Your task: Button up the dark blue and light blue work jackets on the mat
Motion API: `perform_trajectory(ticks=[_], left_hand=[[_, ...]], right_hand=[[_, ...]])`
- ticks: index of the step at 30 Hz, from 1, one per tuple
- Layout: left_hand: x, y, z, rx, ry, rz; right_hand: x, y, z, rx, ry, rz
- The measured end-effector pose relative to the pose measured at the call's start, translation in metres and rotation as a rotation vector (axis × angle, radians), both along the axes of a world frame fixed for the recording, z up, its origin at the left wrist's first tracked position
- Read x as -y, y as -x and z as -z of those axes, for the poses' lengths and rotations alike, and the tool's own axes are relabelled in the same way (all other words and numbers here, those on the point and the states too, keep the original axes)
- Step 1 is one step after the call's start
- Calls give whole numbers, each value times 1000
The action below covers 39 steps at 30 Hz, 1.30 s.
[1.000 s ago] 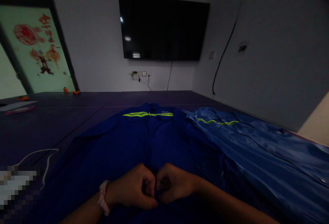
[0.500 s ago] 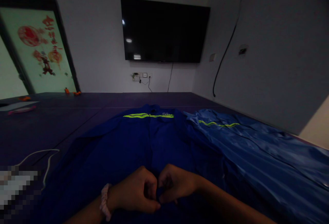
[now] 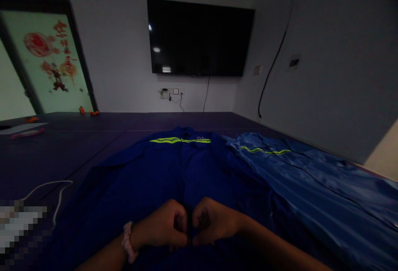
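A dark blue jacket (image 3: 149,180) with a yellow-green stripe lies spread flat on the dark purple table (image 3: 62,146), its front seam running toward me. My left hand (image 3: 161,227), with a pink scrunchie on the wrist, and my right hand (image 3: 211,223) are side by side at the jacket's near hem. Both are closed, pinching the fabric at the front opening, knuckles almost touching. What lies between the fingertips is too dark to make out.
A second, shinier blue jacket (image 3: 311,180) lies to the right, overlapping the first. A white cable (image 3: 52,188) curls at the left. A black TV (image 3: 200,39) hangs on the far wall. Flat items (image 3: 26,129) lie at the far left.
My hands parted a little half a second ago and are pressed close together again at the hem. The view has shifted slightly; the jackets have not moved.
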<state>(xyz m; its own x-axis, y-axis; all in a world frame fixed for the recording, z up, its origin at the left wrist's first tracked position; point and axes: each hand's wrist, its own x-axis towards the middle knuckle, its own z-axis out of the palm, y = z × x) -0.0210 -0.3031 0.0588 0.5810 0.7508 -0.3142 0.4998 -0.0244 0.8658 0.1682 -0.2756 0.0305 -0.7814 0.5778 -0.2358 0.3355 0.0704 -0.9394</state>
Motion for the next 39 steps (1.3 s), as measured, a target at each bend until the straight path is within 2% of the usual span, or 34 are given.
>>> perform_trajectory(ticks=[4,9,16,24,30,34,39], left_hand=[[-3,2,5,16,6,48],[-5,5,9,39,14,88],[-3,4,8,28,85,55],[-1,3,9,70,70,1],[-2,4,11,116,133,12],[0,3,12,132,129,-25],[-2,2,11,126,125,-14]], right_hand=[[1,0,-2,21,-50,-5],[2,1,-5,36,2,-37],[2,4,-2,16,-167,-21],[1,2,3,1,-126,-16],[-2,-2,-8,-70,70,-138],[-8,-1,-3,-137,198,-175],[-8,-2,2,-70,145,-129]])
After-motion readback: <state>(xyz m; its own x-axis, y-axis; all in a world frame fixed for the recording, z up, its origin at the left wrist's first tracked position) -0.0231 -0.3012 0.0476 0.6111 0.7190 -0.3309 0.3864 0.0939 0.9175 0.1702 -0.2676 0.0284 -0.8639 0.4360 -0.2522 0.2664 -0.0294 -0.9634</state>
